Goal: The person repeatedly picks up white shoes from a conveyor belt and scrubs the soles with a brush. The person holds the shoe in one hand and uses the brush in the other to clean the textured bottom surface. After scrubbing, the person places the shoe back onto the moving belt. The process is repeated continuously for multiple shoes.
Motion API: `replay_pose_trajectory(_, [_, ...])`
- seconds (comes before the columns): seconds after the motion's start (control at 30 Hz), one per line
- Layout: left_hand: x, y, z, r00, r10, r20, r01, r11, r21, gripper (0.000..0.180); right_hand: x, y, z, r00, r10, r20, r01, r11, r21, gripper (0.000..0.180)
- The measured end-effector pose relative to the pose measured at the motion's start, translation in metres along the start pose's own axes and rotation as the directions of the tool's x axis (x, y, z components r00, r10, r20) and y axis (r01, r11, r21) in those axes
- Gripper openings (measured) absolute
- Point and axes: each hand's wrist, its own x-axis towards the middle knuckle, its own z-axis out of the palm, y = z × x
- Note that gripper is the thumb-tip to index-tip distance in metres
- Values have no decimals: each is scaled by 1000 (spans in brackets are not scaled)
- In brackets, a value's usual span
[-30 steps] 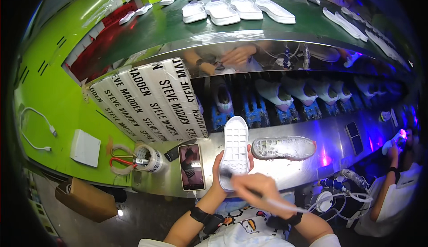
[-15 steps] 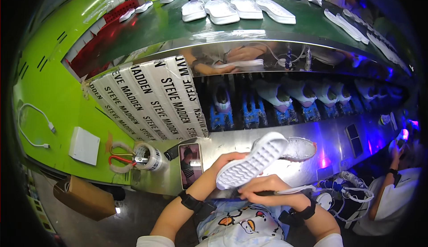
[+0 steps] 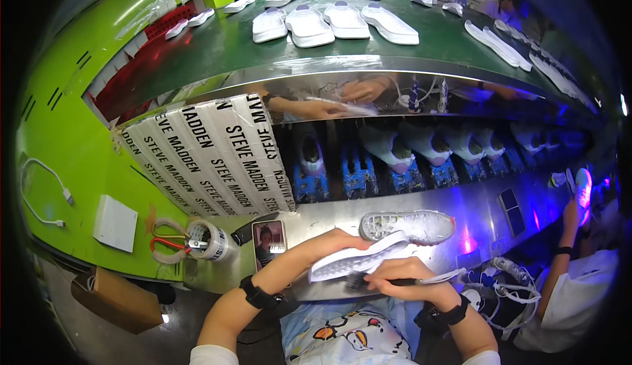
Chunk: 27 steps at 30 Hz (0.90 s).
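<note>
My left hand [image 3: 339, 241] grips a white shoe sole [image 3: 359, 258] from its far side, the sole tilted on edge over the metal bench. My right hand [image 3: 403, 278] is closed around a brush [image 3: 357, 280] with dark bristles, its pale handle end poking out to the right. The bristles are close to the sole's lower edge; whether they touch it I cannot tell. Just beyond, a second sole [image 3: 431, 228], greyish and wet-looking, lies on the bench.
Several shoes on blue racks move along the slot behind the bench [image 3: 329, 213]. White soles [image 3: 308, 26] lie on the green belt [image 3: 217, 52] above. To the left are a taped box [image 3: 210, 154], a phone [image 3: 268, 243], tape rolls and red scissors [image 3: 168, 241]. At right, a co-worker holds a shoe [image 3: 584, 187].
My left hand has lowered the sole and tipped it from studded face toward its side edge, uncovering the second sole. My right hand stays near, and its brush is now visible.
</note>
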Motion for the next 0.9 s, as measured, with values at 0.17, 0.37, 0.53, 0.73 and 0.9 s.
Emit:
replay_pose_trajectory(0.17, [-5,-2,4,988,112,-106,-108,993,46,37,-7,-3,-9,961,256,-107,-220,938,267,14])
replay_pose_trajectory(0.37, [-20,-7,12,979,188,-83,-199,966,-162,44,-31,11,-24,797,180,-577,-107,981,159,20])
replay_pose_trajectory(0.53, [-35,22,1,811,576,100,-400,672,-624,51,-1,-59,-8,817,-129,-562,231,966,114,34])
replay_pose_trajectory(0.73, [-158,152,-67,394,756,-523,-890,173,-422,39,-17,-43,-18,612,-13,-791,313,922,227,10])
replay_pose_trajectory(0.9, [-119,291,-117,-77,908,-413,212,420,883,54,-20,-32,1,592,237,-771,236,863,446,29])
